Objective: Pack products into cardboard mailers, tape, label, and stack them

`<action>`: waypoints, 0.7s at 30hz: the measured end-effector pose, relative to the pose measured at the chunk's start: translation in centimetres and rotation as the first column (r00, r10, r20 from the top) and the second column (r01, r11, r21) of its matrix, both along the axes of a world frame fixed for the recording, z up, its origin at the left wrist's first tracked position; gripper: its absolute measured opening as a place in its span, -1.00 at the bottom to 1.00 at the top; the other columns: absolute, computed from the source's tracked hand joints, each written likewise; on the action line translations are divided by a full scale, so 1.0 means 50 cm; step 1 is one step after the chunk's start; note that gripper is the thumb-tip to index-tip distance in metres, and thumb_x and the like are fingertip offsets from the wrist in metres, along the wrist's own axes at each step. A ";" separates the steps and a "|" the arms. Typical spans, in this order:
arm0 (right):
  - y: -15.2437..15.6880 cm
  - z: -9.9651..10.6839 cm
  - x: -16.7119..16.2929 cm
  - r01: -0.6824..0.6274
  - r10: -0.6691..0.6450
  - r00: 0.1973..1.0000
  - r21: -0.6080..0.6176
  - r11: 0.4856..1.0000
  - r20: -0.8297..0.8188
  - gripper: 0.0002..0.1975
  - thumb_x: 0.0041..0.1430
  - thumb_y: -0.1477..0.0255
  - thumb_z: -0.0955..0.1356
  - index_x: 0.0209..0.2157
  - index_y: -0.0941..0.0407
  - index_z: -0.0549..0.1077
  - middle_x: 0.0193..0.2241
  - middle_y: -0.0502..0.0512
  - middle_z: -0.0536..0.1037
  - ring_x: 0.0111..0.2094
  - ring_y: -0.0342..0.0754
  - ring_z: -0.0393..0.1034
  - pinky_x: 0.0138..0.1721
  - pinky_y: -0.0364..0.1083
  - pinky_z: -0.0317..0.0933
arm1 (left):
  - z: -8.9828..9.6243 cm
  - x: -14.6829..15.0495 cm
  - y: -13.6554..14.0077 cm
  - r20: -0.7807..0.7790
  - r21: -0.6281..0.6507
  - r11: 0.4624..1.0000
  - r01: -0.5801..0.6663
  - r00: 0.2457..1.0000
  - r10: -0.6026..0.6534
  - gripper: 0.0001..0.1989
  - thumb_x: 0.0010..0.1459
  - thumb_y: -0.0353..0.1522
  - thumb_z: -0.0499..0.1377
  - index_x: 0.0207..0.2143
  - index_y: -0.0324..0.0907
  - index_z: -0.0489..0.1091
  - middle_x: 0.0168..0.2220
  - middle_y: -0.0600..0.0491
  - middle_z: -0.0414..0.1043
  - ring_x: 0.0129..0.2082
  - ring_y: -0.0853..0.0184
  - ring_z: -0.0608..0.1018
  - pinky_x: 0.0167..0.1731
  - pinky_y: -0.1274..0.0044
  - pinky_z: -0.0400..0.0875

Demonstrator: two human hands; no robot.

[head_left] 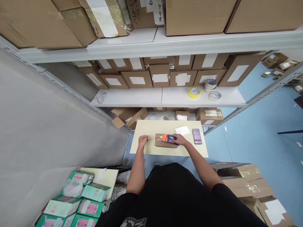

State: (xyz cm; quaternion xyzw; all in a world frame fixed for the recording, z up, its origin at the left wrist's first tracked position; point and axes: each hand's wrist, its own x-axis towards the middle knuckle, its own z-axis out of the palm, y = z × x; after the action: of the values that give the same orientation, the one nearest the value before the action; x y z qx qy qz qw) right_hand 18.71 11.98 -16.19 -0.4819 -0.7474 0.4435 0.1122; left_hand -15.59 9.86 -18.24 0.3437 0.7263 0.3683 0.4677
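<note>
A small brown cardboard box (163,143) lies on the cream table (144,126), with a shiny strip of clear tape on its left part. My right hand (180,139) is closed around an orange and dark-blue oblong item (167,138), resting on or just above the box; its exact kind is unclear. To the left of the box, my left hand (143,140) is closed in a pinch, with a tiny pale bit showing at the fingertips. White paper (182,130) and a phone (197,136) with a blurred screen lie to the right.
Tape rolls, one yellow (194,92), stand on the white shelf (139,97) before labelled cartons. An opened carton (129,116) sits behind the table's left corner. Green and pink boxes (88,208) are stacked at lower left, larger cartons (251,186) at lower right.
</note>
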 end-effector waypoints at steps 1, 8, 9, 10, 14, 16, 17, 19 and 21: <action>0.005 0.003 -0.011 -0.019 0.018 0.998 0.022 1.000 0.054 -0.50 0.16 -0.07 0.41 -0.19 0.09 0.59 -0.26 0.11 0.64 -0.24 0.05 0.50 -0.28 -0.12 0.21 | -0.010 -0.001 -0.004 0.006 -0.022 1.000 -0.013 1.000 0.013 -0.85 -0.05 -0.32 0.30 -0.45 -0.24 0.58 -0.54 0.01 0.55 -0.49 0.35 0.55 -0.41 0.54 0.44; 0.029 0.013 -0.063 -0.085 0.061 0.944 0.062 0.994 0.324 -0.43 0.18 -0.16 0.37 -0.16 0.07 0.59 -0.19 0.16 0.67 -0.14 0.09 0.54 -0.30 -0.14 0.17 | -0.077 0.001 -0.004 0.010 -0.168 0.984 -0.056 0.998 0.058 -0.91 0.01 -0.36 0.30 -0.45 -0.22 0.53 -0.59 0.10 0.47 -0.55 0.42 0.49 -0.46 0.59 0.40; 0.031 0.014 -0.066 -0.091 0.064 0.939 0.063 0.994 0.337 -0.42 0.19 -0.16 0.37 -0.15 0.07 0.59 -0.17 0.16 0.68 -0.13 0.10 0.54 -0.29 -0.14 0.18 | -0.085 0.001 0.000 0.008 -0.187 0.981 -0.056 0.998 0.059 -0.92 0.02 -0.37 0.30 -0.45 -0.22 0.53 -0.59 0.11 0.47 -0.54 0.42 0.50 -0.44 0.59 0.41; 0.032 0.015 -0.067 -0.097 0.069 0.936 0.063 0.993 0.346 -0.42 0.19 -0.16 0.36 -0.14 0.07 0.59 -0.17 0.16 0.68 -0.13 0.10 0.54 -0.29 -0.14 0.18 | -0.092 0.002 0.003 0.006 -0.206 0.977 -0.054 0.998 0.056 -0.93 0.02 -0.38 0.30 -0.45 -0.22 0.52 -0.59 0.11 0.46 -0.54 0.42 0.50 -0.43 0.59 0.42; 0.032 0.018 -0.068 -0.112 0.084 0.928 0.056 0.992 0.362 -0.41 0.20 -0.17 0.35 -0.11 0.06 0.59 -0.16 0.15 0.68 -0.13 0.09 0.54 -0.31 -0.14 0.17 | -0.119 0.010 0.012 0.013 -0.278 0.960 -0.023 1.000 0.027 -0.93 0.03 -0.38 0.32 -0.44 -0.22 0.52 -0.61 0.11 0.45 -0.51 0.38 0.54 -0.40 0.57 0.45; 0.030 0.018 -0.067 -0.116 0.088 0.925 0.056 0.992 0.369 -0.41 0.20 -0.17 0.35 -0.12 0.05 0.59 -0.17 0.15 0.68 -0.14 0.09 0.55 -0.30 -0.14 0.17 | -0.130 0.021 0.012 0.020 -0.305 0.952 -0.002 1.000 0.009 -0.92 0.04 -0.38 0.32 -0.43 -0.22 0.52 -0.61 0.10 0.45 -0.50 0.37 0.55 -0.41 0.56 0.46; 0.029 0.018 -0.067 -0.117 0.088 0.924 0.056 0.991 0.373 -0.41 0.20 -0.17 0.35 -0.12 0.05 0.59 -0.18 0.15 0.69 -0.14 0.09 0.55 -0.30 -0.14 0.18 | -0.136 0.028 0.012 0.023 -0.316 0.949 0.007 1.000 0.000 -0.92 0.04 -0.37 0.32 -0.42 -0.22 0.53 -0.60 0.09 0.46 -0.50 0.36 0.55 -0.41 0.55 0.46; 0.027 0.016 -0.068 -0.117 0.088 0.920 0.054 0.992 0.381 -0.41 0.20 -0.18 0.34 -0.13 0.05 0.60 -0.19 0.15 0.68 -0.15 0.10 0.55 -0.29 -0.13 0.19 | -0.146 0.044 0.011 0.023 -0.335 0.942 0.023 1.000 -0.016 -0.89 0.06 -0.35 0.32 -0.38 -0.22 0.54 -0.56 0.05 0.50 -0.49 0.35 0.56 -0.42 0.54 0.48; 0.025 0.016 -0.070 -0.114 0.085 0.919 0.053 0.992 0.386 -0.41 0.20 -0.18 0.34 -0.13 0.05 0.60 -0.19 0.15 0.68 -0.15 0.10 0.55 -0.29 -0.13 0.19 | -0.155 0.060 0.009 0.013 -0.351 0.936 0.035 0.999 -0.033 -0.85 0.09 -0.32 0.31 -0.31 -0.23 0.54 -0.47 0.00 0.55 -0.46 0.33 0.59 -0.41 0.53 0.50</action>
State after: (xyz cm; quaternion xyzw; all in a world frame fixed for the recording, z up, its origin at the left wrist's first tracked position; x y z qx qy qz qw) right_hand 15.22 13.25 -15.41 -0.5160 -0.7944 0.3178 -0.0405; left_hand -12.57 10.30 -25.96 0.2659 0.7726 0.2258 0.5305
